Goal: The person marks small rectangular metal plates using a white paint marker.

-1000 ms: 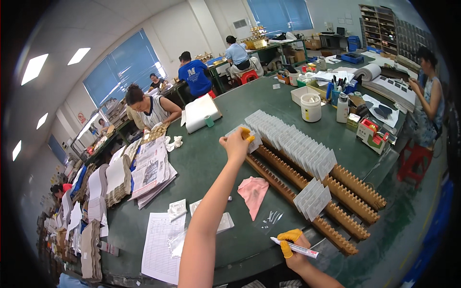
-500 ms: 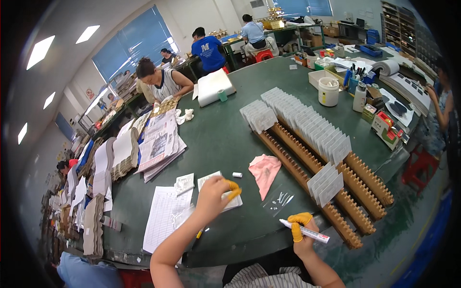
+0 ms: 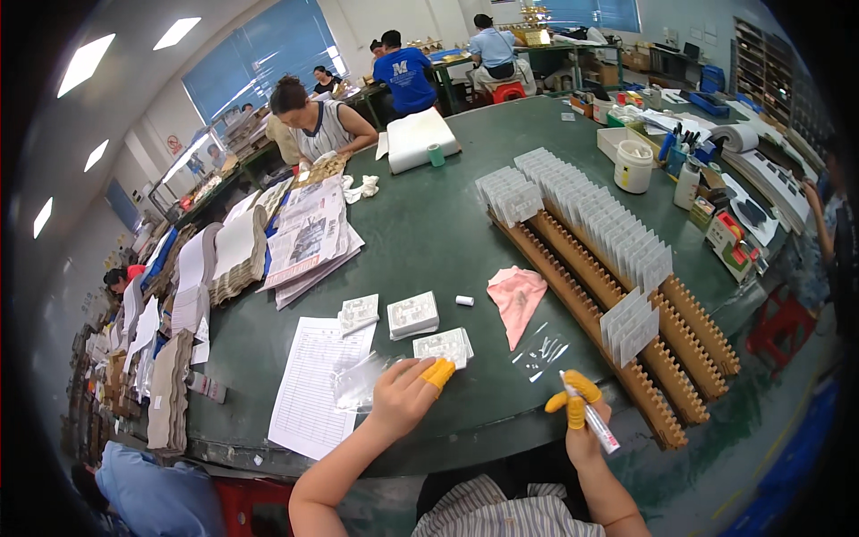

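My left hand (image 3: 410,394), with yellow finger cots, stretches its fingers to the near edge of a small stack of pale rectangular plates (image 3: 440,344); its thumb is hidden. My right hand (image 3: 586,421), also in yellow finger cots, grips a white marker pen (image 3: 598,424), its tip pointing up and away. Behind the near stack lies another stack of plates (image 3: 412,313), with a further pale plate (image 3: 359,313) to its left. A clear plastic bag (image 3: 360,381) lies left of my left hand. A small white cap-like cylinder (image 3: 464,301) rests beyond the stacks.
On the right, notched wooden racks (image 3: 617,362) hold rows of pale plates (image 3: 595,210). A pink cloth (image 3: 516,300) and a small clear bag (image 3: 540,352) lie beside them. A printed sheet (image 3: 313,394) and newspapers (image 3: 309,242) are at left. A co-worker (image 3: 313,125) sits across the green table.
My left hand has come down from above the plates to the near stack's edge. My right hand has turned the marker from nearly level to steeper. The whole view has shifted slightly.
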`<state>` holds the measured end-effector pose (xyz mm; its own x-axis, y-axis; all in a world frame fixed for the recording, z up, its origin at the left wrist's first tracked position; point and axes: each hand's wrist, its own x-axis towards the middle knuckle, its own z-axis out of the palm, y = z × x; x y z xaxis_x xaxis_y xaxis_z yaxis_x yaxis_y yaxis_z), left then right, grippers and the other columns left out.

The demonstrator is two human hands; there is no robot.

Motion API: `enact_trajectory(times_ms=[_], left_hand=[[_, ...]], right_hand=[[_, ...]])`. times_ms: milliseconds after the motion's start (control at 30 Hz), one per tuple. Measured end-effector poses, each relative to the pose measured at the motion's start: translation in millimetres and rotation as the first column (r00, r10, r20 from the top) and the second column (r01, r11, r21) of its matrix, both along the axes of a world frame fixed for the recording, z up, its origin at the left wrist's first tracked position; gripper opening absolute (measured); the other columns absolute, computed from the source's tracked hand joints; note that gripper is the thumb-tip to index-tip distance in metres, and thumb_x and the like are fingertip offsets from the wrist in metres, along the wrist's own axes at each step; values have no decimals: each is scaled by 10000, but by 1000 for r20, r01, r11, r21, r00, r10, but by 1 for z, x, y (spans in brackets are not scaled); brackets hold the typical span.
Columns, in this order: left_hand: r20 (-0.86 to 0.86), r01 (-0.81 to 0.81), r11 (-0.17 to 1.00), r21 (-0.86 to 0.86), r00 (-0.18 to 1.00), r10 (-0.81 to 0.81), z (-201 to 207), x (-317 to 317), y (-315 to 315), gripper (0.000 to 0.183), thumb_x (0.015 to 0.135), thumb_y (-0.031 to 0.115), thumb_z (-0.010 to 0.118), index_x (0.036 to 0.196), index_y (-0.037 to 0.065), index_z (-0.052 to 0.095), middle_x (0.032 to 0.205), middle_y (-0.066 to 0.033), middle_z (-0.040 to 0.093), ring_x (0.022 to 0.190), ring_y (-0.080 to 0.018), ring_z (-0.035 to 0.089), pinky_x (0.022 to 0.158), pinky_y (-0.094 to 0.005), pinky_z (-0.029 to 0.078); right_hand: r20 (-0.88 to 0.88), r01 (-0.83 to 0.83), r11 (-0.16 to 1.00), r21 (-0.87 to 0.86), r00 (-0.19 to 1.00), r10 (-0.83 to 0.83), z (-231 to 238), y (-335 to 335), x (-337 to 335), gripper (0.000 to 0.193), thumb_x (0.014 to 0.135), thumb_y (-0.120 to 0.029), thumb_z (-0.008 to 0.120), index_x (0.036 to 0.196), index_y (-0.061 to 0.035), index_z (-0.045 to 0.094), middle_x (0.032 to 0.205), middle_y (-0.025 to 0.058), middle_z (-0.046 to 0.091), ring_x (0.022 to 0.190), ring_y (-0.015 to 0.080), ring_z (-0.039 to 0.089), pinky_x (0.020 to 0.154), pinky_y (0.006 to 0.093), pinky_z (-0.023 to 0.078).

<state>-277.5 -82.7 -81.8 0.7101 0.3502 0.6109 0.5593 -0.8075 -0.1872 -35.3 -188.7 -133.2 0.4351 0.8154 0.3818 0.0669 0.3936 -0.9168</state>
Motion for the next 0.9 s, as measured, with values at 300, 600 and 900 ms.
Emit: enact_trajectory(times_ms=[300,600,900], left_hand=[[-144,269,960,77,956,-256,16,9,-65,213,827,154,492,977,169,643,1011,17,660,1019,-108,605,874,-229,405],[711,787,182,-590,398,580,8,24,-84,542,756,6,678,1243,29,440,1146,-142,568,1079,-212,532,931,-339,424],[401,705,-198,-681,585,705,-6,-7,-76,512,780,-48,638,1250,-3,441,943,-97,644,850,-138,613,790,-264,494]], right_hand=[[-46,-349,915,-202,937,347,13,-15,-23,345,778,-77,701,1026,-52,462,841,74,617,769,127,607,693,266,484],[-210,-256,958,-131,951,225,-2,-17,-25,374,741,-43,725,998,-71,454,850,35,576,770,97,566,698,241,466],[-95,-251,948,-198,967,236,0,-14,-30,362,722,-60,751,956,-58,474,810,50,613,731,113,587,666,256,477]])
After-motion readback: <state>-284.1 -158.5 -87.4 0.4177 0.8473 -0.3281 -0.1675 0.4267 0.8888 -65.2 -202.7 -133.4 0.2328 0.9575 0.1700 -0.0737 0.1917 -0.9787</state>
